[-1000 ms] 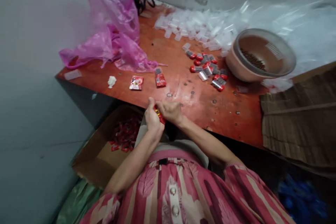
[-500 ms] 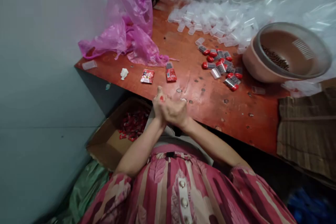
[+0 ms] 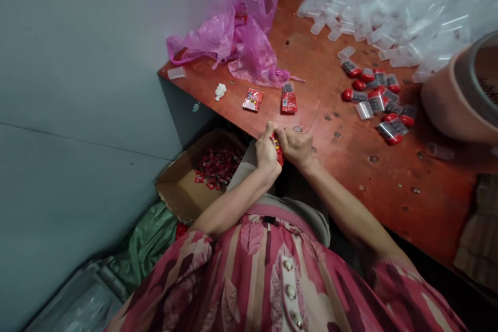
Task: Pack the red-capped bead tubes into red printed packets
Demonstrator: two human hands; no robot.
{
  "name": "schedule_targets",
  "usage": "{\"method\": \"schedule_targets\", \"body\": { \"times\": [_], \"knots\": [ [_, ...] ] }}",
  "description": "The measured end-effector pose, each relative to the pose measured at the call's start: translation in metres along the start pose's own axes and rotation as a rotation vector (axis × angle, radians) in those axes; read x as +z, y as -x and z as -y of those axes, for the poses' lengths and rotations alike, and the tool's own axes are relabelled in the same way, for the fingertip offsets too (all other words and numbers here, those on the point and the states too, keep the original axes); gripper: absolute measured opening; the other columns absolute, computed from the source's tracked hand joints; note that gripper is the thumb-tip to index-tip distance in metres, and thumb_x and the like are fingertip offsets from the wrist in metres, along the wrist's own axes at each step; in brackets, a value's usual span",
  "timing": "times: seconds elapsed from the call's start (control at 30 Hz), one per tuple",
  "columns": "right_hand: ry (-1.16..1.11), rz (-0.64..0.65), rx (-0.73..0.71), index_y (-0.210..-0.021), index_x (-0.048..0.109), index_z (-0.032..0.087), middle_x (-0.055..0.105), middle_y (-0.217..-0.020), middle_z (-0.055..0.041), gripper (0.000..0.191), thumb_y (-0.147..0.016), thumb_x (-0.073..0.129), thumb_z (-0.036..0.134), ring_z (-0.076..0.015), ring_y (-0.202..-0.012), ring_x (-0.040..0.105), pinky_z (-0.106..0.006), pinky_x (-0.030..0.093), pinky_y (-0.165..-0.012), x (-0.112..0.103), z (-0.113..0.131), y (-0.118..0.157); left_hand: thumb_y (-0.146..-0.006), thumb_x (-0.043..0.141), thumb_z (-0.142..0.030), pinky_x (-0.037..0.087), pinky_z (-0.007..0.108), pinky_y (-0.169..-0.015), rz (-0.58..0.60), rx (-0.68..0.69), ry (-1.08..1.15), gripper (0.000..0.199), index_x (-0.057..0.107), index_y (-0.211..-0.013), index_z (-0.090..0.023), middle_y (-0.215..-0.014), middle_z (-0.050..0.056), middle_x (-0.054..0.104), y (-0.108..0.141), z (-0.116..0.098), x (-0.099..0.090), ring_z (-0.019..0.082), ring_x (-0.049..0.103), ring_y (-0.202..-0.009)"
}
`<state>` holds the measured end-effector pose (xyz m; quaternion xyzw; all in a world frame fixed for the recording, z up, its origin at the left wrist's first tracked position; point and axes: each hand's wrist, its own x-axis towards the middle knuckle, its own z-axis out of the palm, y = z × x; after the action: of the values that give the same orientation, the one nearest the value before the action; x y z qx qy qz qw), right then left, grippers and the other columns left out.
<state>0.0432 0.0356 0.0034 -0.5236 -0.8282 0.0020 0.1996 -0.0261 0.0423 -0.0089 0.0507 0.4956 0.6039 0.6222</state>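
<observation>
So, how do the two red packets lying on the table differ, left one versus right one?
Shape: the left packet looks squarish; the right packet looks longer and narrower.
Far end: a clear container with dark contents shows at the right packet; none shows at the left packet.
Shared: both are red and printed, lying on the table beyond the left hand and right hand, touching neither.

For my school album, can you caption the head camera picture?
Left hand and right hand hold a red packet beside the reddish table.
</observation>
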Motion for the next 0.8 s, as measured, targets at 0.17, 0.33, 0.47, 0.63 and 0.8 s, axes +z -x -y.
{"method": "schedule_targets", "body": {
  "times": [0.17,0.33,0.47,0.63,0.8],
  "knots": [
    [0.150,0.261,-0.031,-0.077,0.066,0.017,0.065,-0.063,-0.0071,0.059,-0.095,0.019,0.048,-0.0149,-0.055,0.055,-0.028,0.018,-0.052,0.003,-0.046,-0.026,-0.072,0.052,-0.067,0.029,0.020,-0.041,0.045,0.066,-0.180,0.053,0.047,-0.055,-0.016,-0.047,-0.004,0.047,0.006,-0.003,-0.023,0.005,0.041,-0.038],
    [0.299,0.544,-0.239,-0.087,0.066,0.016,0.070,-0.076,-0.0113,0.055,-0.094,0.024,0.052,-0.0186,-0.065,0.060,-0.028,0.019,-0.056,-0.002,-0.079,-0.051,-0.082,0.045,-0.058,0.037,0.023,-0.051,0.132,0.503,-0.725,0.046,0.060,-0.065,-0.018,-0.061,0.002,0.060,0.001,-0.020,-0.063,0.010,0.051,-0.049],
    [0.284,0.517,-0.268,-0.098,0.062,0.015,0.069,-0.091,-0.0136,0.054,-0.092,0.025,0.055,-0.0202,-0.072,0.061,-0.027,0.020,-0.059,-0.001,-0.079,-0.058,-0.085,0.052,-0.043,0.039,0.029,-0.079,0.382,0.947,-1.147,0.027,0.068,-0.091,-0.023,-0.087,0.006,0.065,-0.008,-0.020,-0.060,0.017,0.057,-0.084],
    [0.248,0.457,-0.186,-0.107,0.058,0.016,0.064,-0.103,-0.0125,0.049,-0.092,0.028,0.052,-0.0214,-0.077,0.059,-0.027,0.022,-0.058,0.002,-0.078,-0.058,-0.085,0.051,-0.043,0.031,0.036,-0.074,0.267,1.138,-1.586,0.027,0.067,-0.099,-0.027,-0.091,0.007,0.062,-0.015,-0.007,-0.047,0.021,0.049,-0.086],
    [0.049,0.196,0.001,-0.110,0.058,0.018,0.063,-0.108,-0.0102,0.043,-0.091,0.037,0.050,-0.0216,-0.084,0.059,-0.027,0.029,-0.059,-0.006,-0.082,-0.043,-0.084,0.052,-0.042,0.027,0.036,-0.072,0.160,1.142,-1.590,0.022,0.069,-0.086,-0.028,-0.084,0.006,0.061,-0.017,0.000,-0.047,0.021,0.045,-0.084]
  ]
}}
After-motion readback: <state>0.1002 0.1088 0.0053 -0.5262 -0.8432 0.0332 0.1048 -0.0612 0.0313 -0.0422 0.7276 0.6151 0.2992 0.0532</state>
